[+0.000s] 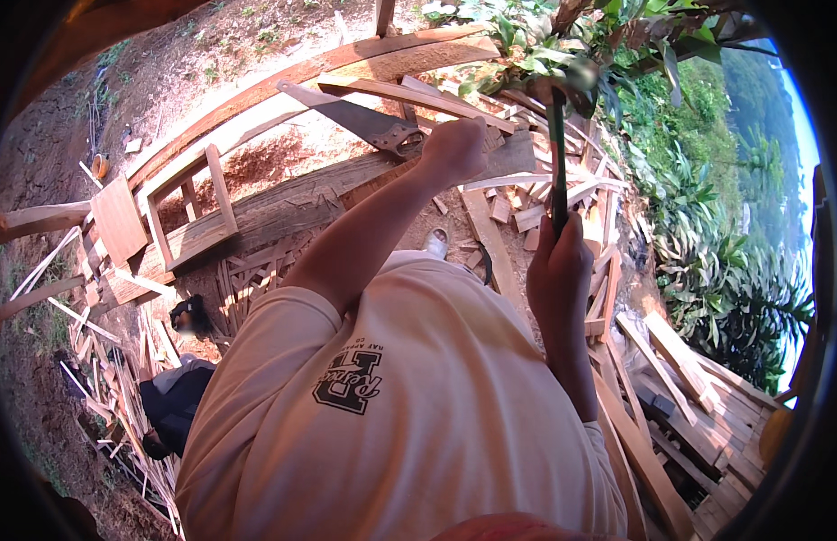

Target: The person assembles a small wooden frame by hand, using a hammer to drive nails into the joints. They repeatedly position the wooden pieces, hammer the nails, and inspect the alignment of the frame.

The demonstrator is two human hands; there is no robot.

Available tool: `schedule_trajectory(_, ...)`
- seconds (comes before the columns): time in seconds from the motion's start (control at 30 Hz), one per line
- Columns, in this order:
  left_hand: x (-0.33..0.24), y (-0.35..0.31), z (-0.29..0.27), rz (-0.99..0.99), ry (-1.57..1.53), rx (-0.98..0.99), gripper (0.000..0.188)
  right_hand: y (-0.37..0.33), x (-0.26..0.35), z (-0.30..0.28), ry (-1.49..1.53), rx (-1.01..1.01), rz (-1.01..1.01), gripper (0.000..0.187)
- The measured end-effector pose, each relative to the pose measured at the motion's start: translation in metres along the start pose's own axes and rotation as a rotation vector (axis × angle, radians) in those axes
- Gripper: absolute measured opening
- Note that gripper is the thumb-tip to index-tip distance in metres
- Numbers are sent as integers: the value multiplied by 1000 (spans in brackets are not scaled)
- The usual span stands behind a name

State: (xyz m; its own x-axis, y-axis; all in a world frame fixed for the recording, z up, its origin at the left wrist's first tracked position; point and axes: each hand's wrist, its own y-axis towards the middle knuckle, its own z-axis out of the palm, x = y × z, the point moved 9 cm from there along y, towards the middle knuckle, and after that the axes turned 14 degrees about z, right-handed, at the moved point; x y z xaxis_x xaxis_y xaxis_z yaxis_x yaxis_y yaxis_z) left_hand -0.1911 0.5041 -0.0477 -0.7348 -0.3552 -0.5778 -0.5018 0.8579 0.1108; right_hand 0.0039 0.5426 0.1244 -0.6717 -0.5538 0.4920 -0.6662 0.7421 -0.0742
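Head view, right hand [557, 270] gripping dark green-handled hammer [559, 153], raised upright

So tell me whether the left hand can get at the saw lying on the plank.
Probably yes. The left hand rests on the plank right beside the saw, near its handle, with nothing between them. The right hand is busy holding a hammer.

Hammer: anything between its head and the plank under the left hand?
Nothing visible. The right hand holds the hammer raised, head blurred near the leaves. The left hand rests on the plank, beside the saw.
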Motion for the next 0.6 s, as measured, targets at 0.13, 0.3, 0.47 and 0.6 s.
schedule_trajectory(0.13, 3, 4, -5, -6, -13, -29, 30, -10, 14, -18, 101, -148, -42, 15)
schedule_trajectory(0.3, -3, 11, -6, 36, -16, -49, 28, 12, -38, 46, -220, 158, 126, 24)
schedule_trajectory(0.47, 1, 2, -6, -31, -43, 38, 37, -12, 17, -25, 106, -130, 2, 17)
schedule_trajectory(0.6, -2, 6, 0, -20, -47, 26, 38, -2, -32, 32, -43, -30, 99, 23)
